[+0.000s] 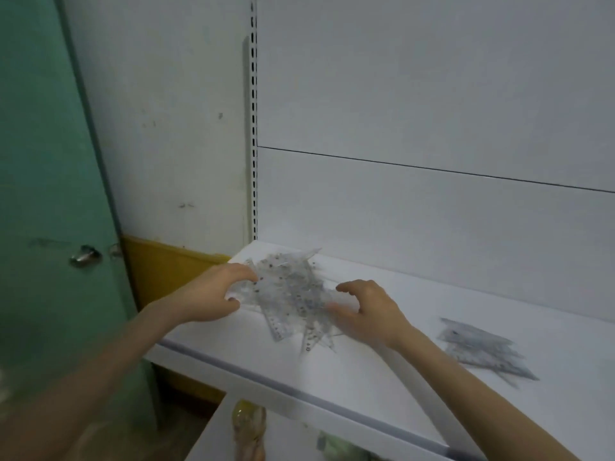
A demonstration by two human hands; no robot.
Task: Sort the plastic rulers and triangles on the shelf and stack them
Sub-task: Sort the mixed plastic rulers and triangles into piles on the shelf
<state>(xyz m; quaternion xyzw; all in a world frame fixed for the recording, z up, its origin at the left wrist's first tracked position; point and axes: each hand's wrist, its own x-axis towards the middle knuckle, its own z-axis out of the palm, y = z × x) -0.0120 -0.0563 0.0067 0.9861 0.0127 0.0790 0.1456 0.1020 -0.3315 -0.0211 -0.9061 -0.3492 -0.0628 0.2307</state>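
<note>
Between the two sets of fingers, on the shelf [349, 387], lay the jumbled pile [293, 294] of clear rulers and triangles. Left hand [209, 294] pinched the pile's left edge, fingers curled over it, probably to anchor it. Right hand [369, 311] had its fingers spread and half bent, thumb touching the right edge, gripping nothing; likely about to pick a piece. Neater stack [486, 351] sat well right of the right fingers, presumably kept apart from the unsorted pieces.
</note>
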